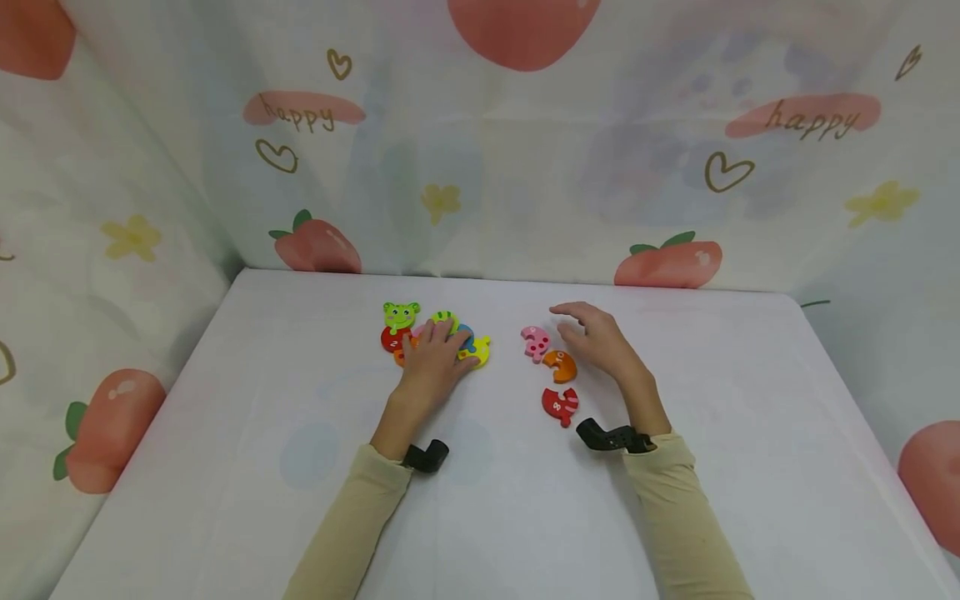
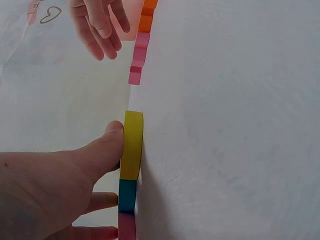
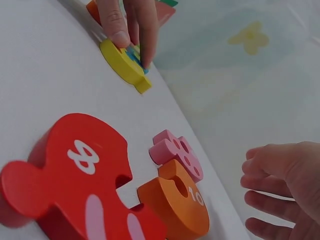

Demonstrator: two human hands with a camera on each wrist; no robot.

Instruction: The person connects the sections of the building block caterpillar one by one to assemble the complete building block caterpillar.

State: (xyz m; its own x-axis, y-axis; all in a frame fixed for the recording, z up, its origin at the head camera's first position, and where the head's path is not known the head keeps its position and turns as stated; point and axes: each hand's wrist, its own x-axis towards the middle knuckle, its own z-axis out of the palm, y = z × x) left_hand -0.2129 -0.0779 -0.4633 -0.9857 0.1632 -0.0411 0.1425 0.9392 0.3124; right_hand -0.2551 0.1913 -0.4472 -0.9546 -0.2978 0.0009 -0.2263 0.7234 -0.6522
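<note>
My left hand [image 1: 429,358] lies with spread fingers on a row of painted puzzle pieces, covering several of them. A green animal-face piece [image 1: 401,315] tops the row, above a red piece [image 1: 393,338]. At the right end is a yellow piece [image 1: 480,353], which my left thumb touches in the left wrist view. My right hand [image 1: 606,343] is raised with nothing in it, its fingers loosely bent. Left of it are three loose pieces: a pink spotted one [image 1: 536,340], an orange one [image 3: 175,210] marked 10, and a red one [image 3: 85,165] marked 8.
A white-covered table [image 1: 315,517] carries all the pieces. Behind it hangs a fabric backdrop [image 1: 510,167] printed with fruit, hearts and flowers. A black wrist mount [image 1: 615,437] sits on the right wrist and another mount [image 1: 426,457] on the left.
</note>
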